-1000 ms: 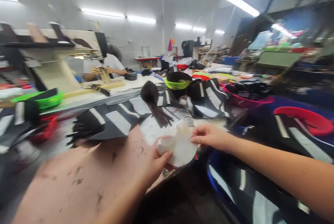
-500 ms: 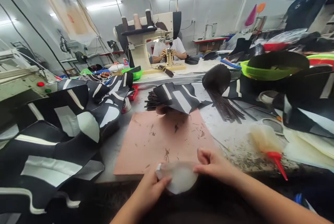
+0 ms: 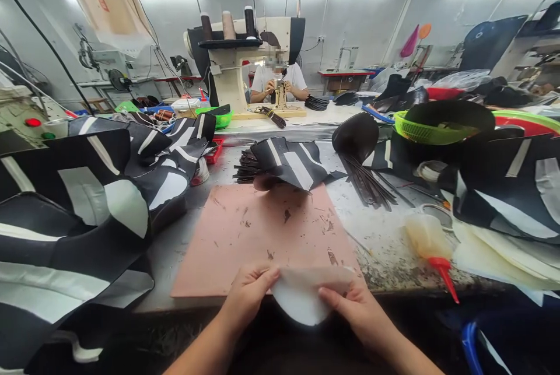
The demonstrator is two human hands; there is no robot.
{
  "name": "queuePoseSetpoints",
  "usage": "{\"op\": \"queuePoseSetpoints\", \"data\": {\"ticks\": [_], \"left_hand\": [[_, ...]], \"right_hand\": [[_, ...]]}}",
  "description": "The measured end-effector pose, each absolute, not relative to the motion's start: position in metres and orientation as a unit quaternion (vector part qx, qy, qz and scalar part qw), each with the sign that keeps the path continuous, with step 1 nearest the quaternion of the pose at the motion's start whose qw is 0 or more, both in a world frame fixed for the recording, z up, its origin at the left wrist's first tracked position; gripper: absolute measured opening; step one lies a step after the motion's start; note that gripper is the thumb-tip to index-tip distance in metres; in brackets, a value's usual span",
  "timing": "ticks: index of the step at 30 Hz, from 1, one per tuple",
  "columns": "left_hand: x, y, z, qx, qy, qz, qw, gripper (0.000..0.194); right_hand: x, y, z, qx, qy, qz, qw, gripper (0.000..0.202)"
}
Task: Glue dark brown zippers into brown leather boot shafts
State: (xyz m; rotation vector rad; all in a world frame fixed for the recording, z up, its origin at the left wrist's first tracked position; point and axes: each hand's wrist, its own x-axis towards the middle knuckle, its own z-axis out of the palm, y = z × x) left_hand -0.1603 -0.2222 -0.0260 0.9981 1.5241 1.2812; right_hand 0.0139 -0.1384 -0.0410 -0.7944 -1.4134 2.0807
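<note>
The counter (image 3: 175, 235) spreads out ahead of the left hand (image 3: 249, 293) and right hand (image 3: 356, 305); on it, just beyond them, lies a pink board (image 3: 262, 229), probably kept there for easy reach. Between the hands, both pinching it, is a white piece (image 3: 300, 302), likely gripped at opposite ends to stay spread. Its long axis runs hand to hand, curved edge toward the wearer.

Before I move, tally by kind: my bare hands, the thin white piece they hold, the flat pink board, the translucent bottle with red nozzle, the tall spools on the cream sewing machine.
Bare hands: 2
White piece: 1
Pink board: 1
Bottle: 1
Spools: 3
Total: 8
</note>
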Motion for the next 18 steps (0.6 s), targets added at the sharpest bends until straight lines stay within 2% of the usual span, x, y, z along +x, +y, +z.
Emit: {"op": "queuePoseSetpoints", "data": {"ticks": [2, 4, 6, 7, 10, 12, 15, 18], "left_hand": [[-0.171, -0.202, -0.009, 0.447, 0.636, 0.534, 0.332, 0.043], [-0.185, -0.173, 0.010, 0.474, 0.669, 0.562, 0.109, 0.032], [-0.199, -0.142, 0.027, 0.529, 0.689, 0.487, -0.089, 0.041], [-0.204, -0.129, 0.033, 0.570, 0.691, 0.427, -0.121, 0.039], [-0.206, -0.112, 0.034, 0.684, 0.672, 0.266, -0.096, 0.018], [-0.195, -0.122, 0.022, 0.739, 0.642, 0.192, -0.074, 0.023], [-0.172, -0.153, -0.009, 0.764, 0.633, 0.116, -0.054, 0.029], [-0.157, -0.180, -0.037, 0.750, 0.653, 0.101, 0.023, 0.027]], "right_hand": [[0.023, -0.130, -0.044, -0.325, -0.474, 0.757, 0.313, 0.029], [0.033, -0.120, -0.047, -0.365, -0.423, 0.733, 0.388, 0.029], [0.044, -0.110, -0.048, -0.389, -0.386, 0.706, 0.449, 0.029], [0.050, -0.105, -0.049, -0.394, -0.379, 0.693, 0.470, 0.028], [0.067, -0.093, -0.047, -0.413, -0.398, 0.660, 0.486, 0.021], [0.074, -0.087, -0.043, -0.431, -0.415, 0.636, 0.486, 0.020], [0.072, -0.082, -0.036, -0.438, -0.443, 0.623, 0.473, 0.030], [0.048, -0.085, -0.029, -0.414, -0.512, 0.638, 0.399, 0.038]]}}
